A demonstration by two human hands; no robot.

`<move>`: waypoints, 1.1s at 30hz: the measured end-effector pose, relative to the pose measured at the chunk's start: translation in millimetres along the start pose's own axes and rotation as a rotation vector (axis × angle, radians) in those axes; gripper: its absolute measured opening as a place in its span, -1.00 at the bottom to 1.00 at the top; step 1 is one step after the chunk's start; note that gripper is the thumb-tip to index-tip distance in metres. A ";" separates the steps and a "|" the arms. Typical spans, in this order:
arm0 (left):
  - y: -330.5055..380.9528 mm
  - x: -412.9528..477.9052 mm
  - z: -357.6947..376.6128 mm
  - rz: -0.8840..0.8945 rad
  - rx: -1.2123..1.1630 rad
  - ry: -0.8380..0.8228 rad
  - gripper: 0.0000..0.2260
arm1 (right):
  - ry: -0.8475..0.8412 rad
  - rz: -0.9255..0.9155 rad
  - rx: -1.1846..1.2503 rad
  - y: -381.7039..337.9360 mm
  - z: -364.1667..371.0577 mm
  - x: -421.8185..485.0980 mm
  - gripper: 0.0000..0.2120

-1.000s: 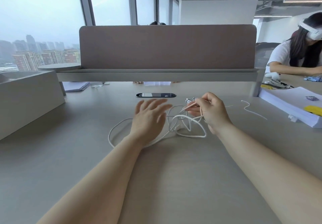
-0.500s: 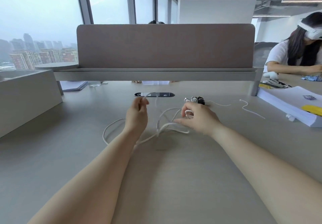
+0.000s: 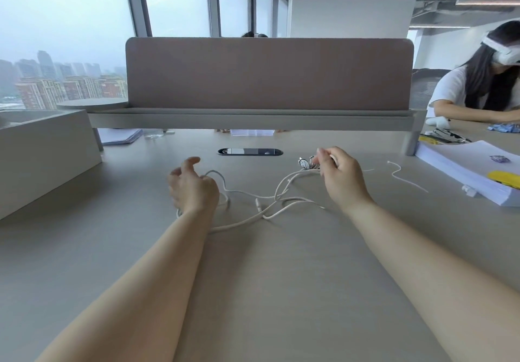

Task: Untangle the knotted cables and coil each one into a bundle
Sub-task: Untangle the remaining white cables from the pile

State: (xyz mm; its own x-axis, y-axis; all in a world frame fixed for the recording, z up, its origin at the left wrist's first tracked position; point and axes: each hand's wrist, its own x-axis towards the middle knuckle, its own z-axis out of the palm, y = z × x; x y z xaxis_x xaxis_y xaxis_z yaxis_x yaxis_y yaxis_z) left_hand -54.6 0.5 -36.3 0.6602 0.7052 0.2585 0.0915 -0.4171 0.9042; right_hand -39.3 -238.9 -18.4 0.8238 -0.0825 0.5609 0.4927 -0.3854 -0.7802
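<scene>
A tangle of white cables (image 3: pixel 264 202) lies on the grey desk (image 3: pixel 267 263) between my hands, with loops crossing at the middle and a plug end showing there. My left hand (image 3: pixel 194 190) is at the tangle's left end, its fingers curled round a strand that loops up beside the thumb. My right hand (image 3: pixel 342 177) is at the right end, where its curled fingers hold the strands. Just beyond its fingertips sits a small cluster of connectors (image 3: pixel 305 162). How the strands lie inside each palm is hidden.
A separate thin white cable (image 3: pixel 405 177) lies to the right. A paper stack (image 3: pixel 464 164) with a yellow item (image 3: pixel 503 179) sits at the right edge. A black cable port (image 3: pixel 250 152) and a divider panel (image 3: pixel 267 74) are ahead, a grey box (image 3: pixel 42 159) stands left, and another person (image 3: pixel 478 94) sits at far right.
My hands have drawn apart, the left going down and left, the right going right. The cable bunch has stretched out flatter and wider on the desk.
</scene>
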 end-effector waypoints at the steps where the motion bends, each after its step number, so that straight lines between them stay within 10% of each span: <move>1: 1.4 -3.3 0.0 0.092 0.109 -0.003 -0.64 | 0.003 0.019 0.029 1.9 0.8 0.3 -0.71; 7: 16.1 -35.2 9.5 0.601 0.285 -0.417 -0.90 | -0.035 0.093 0.182 6.3 3.4 -0.7 -0.72; 17: 18.6 -40.8 8.8 1.059 0.485 -0.393 -0.62 | -0.003 0.176 0.198 11.7 4.4 3.8 -0.68; 22: 17.4 -47.4 13.4 1.042 0.575 -0.680 -0.56 | -0.067 0.108 0.006 20.9 7.0 3.9 -0.84; 33: 16.3 -46.5 18.1 1.018 0.550 -0.660 -0.80 | -0.055 -0.071 -0.142 21.9 0.6 -1.0 -0.86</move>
State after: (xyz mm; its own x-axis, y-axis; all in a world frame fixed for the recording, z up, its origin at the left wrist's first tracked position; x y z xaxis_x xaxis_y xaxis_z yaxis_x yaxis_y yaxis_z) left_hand -70.4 -49.4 -39.8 0.8344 -0.4001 0.3792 -0.4708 -0.8750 0.1127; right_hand -29.1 -246.8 -36.2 0.8044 -0.0016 0.5941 0.5088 -0.5144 -0.6903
